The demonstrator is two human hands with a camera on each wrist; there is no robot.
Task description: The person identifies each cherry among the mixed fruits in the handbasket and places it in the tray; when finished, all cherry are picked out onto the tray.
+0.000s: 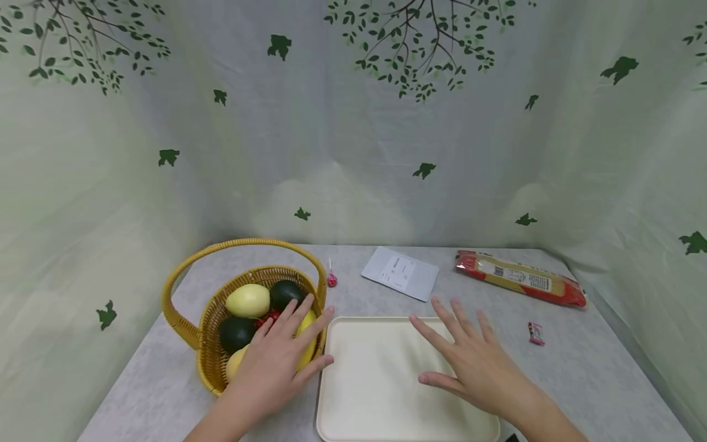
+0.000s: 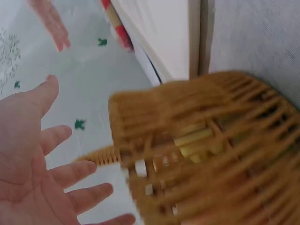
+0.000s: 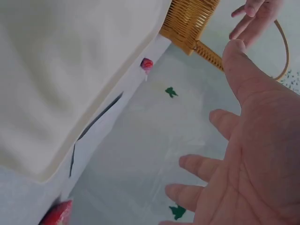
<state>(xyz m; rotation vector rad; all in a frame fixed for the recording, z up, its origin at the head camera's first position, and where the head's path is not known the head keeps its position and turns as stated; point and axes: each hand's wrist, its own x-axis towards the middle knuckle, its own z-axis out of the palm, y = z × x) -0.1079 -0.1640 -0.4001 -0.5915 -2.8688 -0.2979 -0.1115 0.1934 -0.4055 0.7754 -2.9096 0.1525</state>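
Observation:
My left hand [image 1: 278, 362] is over the wicker basket [image 1: 207, 353] with its fingers spread, holding nothing. In the basket lie a pale yellow fruit [image 1: 248, 301], two dark green fruits, one at the back [image 1: 286, 294] and one at the left [image 1: 237, 334], something red [image 1: 268, 318] and a long yellow fruit [image 1: 307, 354], partly hidden by my fingers. My right hand [image 1: 477, 365], also with spread fingers and nothing held, is over the right half of the cream tray [image 1: 381, 380]. Both palms show in the wrist views, with the basket side [image 2: 201, 140] near the left one.
Behind the tray lies a grey-white packet [image 1: 399, 272] with a label, and a lollipop [image 1: 332, 279] is left of it. A long red-and-yellow package [image 1: 521, 279] lies at the back right. A small pink wrapped candy [image 1: 536, 333] is right of my right hand. The basket's tall handle [image 1: 243, 243] arches up.

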